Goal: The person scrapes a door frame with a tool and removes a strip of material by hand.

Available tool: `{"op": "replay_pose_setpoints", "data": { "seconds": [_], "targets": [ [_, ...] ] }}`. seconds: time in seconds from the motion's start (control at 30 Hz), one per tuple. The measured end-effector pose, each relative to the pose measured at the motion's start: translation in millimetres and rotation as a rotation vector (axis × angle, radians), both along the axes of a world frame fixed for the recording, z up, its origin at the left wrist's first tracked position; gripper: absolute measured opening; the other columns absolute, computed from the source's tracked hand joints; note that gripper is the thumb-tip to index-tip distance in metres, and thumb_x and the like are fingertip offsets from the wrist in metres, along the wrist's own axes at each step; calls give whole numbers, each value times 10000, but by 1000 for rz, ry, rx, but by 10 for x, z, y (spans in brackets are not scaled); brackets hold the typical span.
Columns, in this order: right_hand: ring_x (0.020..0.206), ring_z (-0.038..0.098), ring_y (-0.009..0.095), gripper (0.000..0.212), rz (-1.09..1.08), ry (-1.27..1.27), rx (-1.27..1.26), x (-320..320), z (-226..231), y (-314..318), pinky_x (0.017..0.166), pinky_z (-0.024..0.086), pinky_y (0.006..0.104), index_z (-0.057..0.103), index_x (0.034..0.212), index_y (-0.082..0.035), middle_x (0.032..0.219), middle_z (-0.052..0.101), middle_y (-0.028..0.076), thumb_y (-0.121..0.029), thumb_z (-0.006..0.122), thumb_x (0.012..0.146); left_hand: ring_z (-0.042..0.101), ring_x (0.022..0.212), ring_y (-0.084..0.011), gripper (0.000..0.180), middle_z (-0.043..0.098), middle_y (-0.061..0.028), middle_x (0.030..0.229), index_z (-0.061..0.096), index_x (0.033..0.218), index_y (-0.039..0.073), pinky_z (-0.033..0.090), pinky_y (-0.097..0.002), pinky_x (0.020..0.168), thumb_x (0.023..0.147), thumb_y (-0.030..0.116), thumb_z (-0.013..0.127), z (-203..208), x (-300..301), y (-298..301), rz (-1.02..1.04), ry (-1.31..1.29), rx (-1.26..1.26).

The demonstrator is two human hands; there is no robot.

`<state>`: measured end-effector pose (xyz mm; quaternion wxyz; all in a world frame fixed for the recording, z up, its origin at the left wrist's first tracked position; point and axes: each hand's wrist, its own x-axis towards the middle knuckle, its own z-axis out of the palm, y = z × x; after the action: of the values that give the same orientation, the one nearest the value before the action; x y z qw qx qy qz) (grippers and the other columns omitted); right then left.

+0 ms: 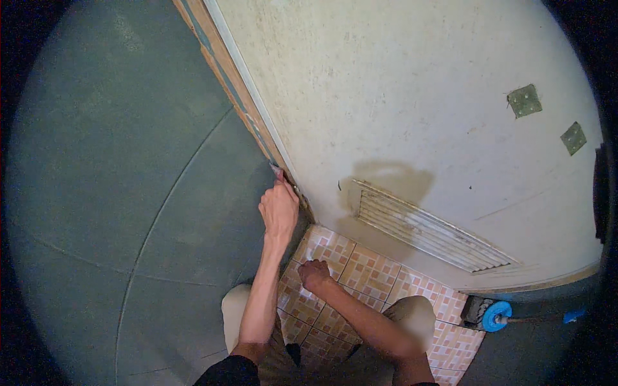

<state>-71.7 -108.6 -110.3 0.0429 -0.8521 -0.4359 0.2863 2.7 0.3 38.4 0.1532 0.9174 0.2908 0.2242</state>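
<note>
My left hand is closed around a small scraper; most of its handle is hidden by the fingers. Its flat tip touches the edge of the brown door frame, where the frame meets the grey-green wall. Uneven pale grey patches run along the frame above the tip. Lower and to the right, my right hand hangs over the tiled floor with its fingers curled in. Whether anything lies inside those fingers is hidden.
A stained white door fills the upper right, with a slatted vent low on it and two green patches. By the door's far right corner, a blue disc on a rod stands beside a dark block. My bent knees flank my arms.
</note>
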Motion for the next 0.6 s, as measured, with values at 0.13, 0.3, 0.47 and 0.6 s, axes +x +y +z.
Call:
{"op": "replay_pose_setpoints", "data": {
  "seconds": [0.13,0.3,0.47,0.6],
  "targets": [
    [980,614,296,220,-1,-20,78,-29,43,-13,785,490,453,669,992,-91,1016,655,105,-136,606,787,631,737,-458,337,613,-315,739,639,1014,-52,504,-547,671,939,199,427,-309,-18,83,-41,147,30],
    [983,614,294,224,4,-1,2,-18,61,-27,802,486,447,666,998,-81,1021,652,113,-124,599,789,632,739,-455,344,618,-309,751,641,1009,-55,508,-537,683,941,209,431,-205,-33,53,-68,182,-29],
    [999,610,297,225,9,10,-1,1,105,-62,814,483,449,659,1004,-65,1027,649,124,-118,576,801,628,722,-460,296,616,-314,752,625,1047,-32,497,-542,649,934,172,444,159,-38,34,-29,-127,26],
    [996,610,296,226,14,4,24,-16,60,-64,818,480,456,658,1001,-63,1041,644,128,-112,572,797,633,712,-443,325,629,-286,748,632,1006,-53,500,-531,640,944,208,448,65,-17,3,-17,-46,9]
  ]
}}
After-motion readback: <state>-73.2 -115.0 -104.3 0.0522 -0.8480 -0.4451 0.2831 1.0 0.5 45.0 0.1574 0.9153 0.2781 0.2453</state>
